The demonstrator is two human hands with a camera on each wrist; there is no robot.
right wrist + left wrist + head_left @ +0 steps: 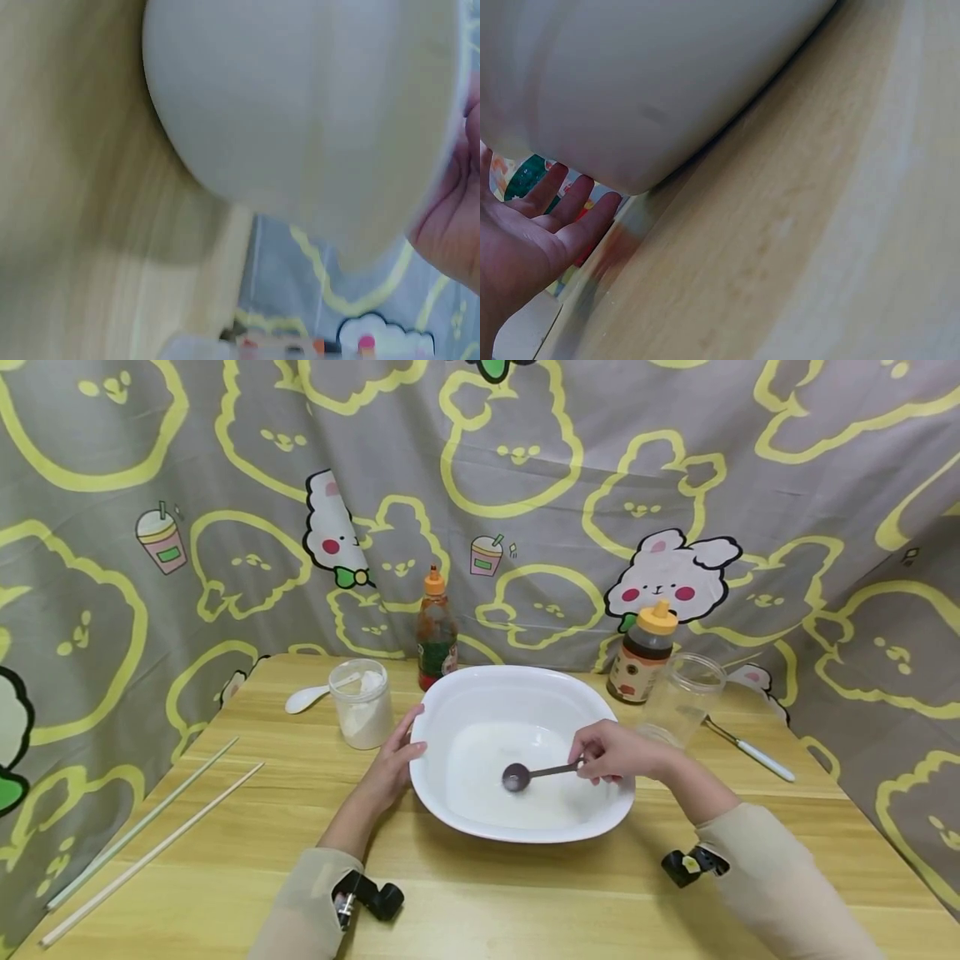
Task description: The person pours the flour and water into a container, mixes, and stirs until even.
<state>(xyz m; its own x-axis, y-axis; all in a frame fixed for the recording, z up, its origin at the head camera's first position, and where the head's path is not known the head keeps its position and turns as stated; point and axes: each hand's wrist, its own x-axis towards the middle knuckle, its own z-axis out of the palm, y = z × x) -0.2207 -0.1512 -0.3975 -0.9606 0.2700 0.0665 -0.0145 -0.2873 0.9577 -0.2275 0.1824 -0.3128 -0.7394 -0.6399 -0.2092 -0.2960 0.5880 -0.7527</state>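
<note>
A white oval basin (450,814) stands on the wooden table with milky white liquid (480,760) in its bottom. My left hand (392,767) grips its left rim, thumb at the edge; in the left wrist view, the other fingers (592,225) reach under the outer wall. Over the basin's right side, my right hand (611,750) pinches the handle of a dark round measuring spoon (516,777). The spoon's bowl overlaps the liquid in the head view. In the right wrist view the basin's wall hides the spoon and most of that hand.
Left of the basin are a jar of white powder (365,714), a white spoon (306,698) and two long sticks (161,847). Behind stands a red sauce bottle (437,639). To the right are a yellow-capped bottle (641,660), a clear jar (682,697) and a light-handled utensil (761,758).
</note>
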